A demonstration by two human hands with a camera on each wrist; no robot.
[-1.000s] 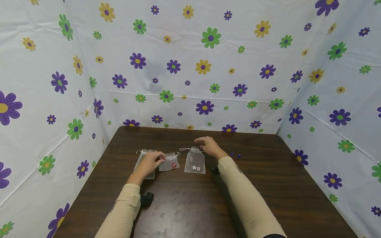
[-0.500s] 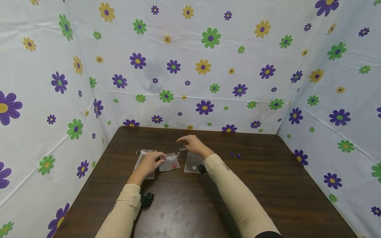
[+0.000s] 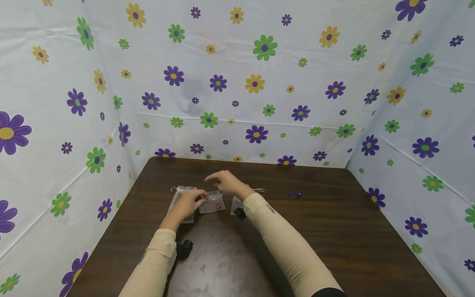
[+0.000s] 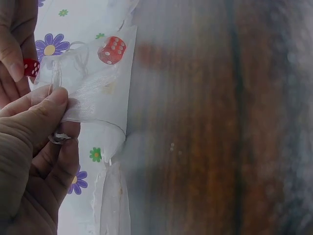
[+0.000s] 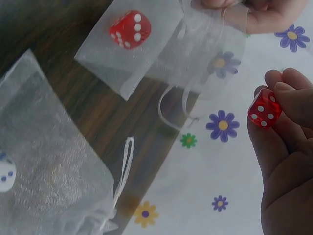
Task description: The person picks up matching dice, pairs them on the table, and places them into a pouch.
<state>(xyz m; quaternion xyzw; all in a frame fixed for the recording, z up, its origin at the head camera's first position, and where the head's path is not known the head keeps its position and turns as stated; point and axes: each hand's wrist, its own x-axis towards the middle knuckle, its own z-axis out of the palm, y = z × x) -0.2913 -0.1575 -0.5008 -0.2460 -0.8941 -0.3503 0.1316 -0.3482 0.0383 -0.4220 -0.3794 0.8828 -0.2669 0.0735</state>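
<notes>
My left hand (image 3: 187, 204) pinches the mouth of a small sheer drawstring bag (image 4: 93, 95) between thumb and fingers. One red die (image 4: 112, 50) lies inside that bag, toward its bottom. Up by the bag's mouth, my right hand (image 3: 225, 183) pinches a second red die (image 5: 264, 108) between thumb and fingertips. In the right wrist view this die is apart from the bag, beside its open end. A second sheer bag (image 5: 58, 166), holding a white die (image 5: 6, 175), lies under the right wrist and is partly hidden by it in the head view.
Another sheer bag (image 3: 177, 198) lies beneath my left hand. Two blue dice (image 3: 290, 192) sit on the brown table (image 3: 334, 239) to the right. A flower-printed cloth (image 3: 222, 62) hangs behind the table and along both sides.
My right hand has moved left, passing over the bag with the white dice, to the bag with the red die. The left hand has kept its place on that bag.
</notes>
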